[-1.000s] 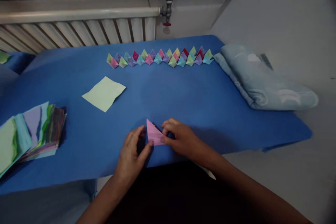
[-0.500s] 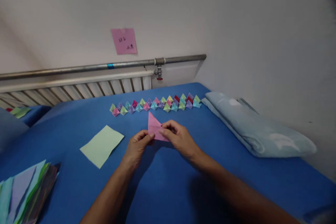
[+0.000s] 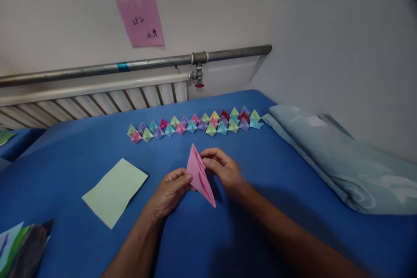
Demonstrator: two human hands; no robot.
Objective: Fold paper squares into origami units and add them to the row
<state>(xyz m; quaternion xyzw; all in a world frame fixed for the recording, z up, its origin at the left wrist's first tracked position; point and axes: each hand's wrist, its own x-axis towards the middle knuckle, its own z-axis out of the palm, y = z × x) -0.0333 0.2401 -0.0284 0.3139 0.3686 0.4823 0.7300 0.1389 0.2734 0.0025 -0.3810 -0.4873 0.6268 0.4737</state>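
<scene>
A folded pink paper (image 3: 199, 173) is held above the blue surface, its long edge slanting down to the right and its layers slightly parted. My left hand (image 3: 174, 189) pinches its left side between thumb and fingers. On the upper right edge, the thumb and fingers of my right hand (image 3: 224, 171) close on the paper. A flat pale green sheet (image 3: 115, 192) lies to the left of my hands. Beyond them, small folded paper pieces (image 3: 191, 126) in several colours stand in two touching rows.
A stack of coloured paper (image 3: 24, 247) lies at the lower left. On the right is a folded light blue blanket (image 3: 339, 160). A radiator (image 3: 130, 97) and a metal pipe (image 3: 156, 63) run along the wall, below a pink note (image 3: 142, 24).
The pink paper has turned, and its long edge now slopes down to the right with the layers showing. The camera view has moved closer.
</scene>
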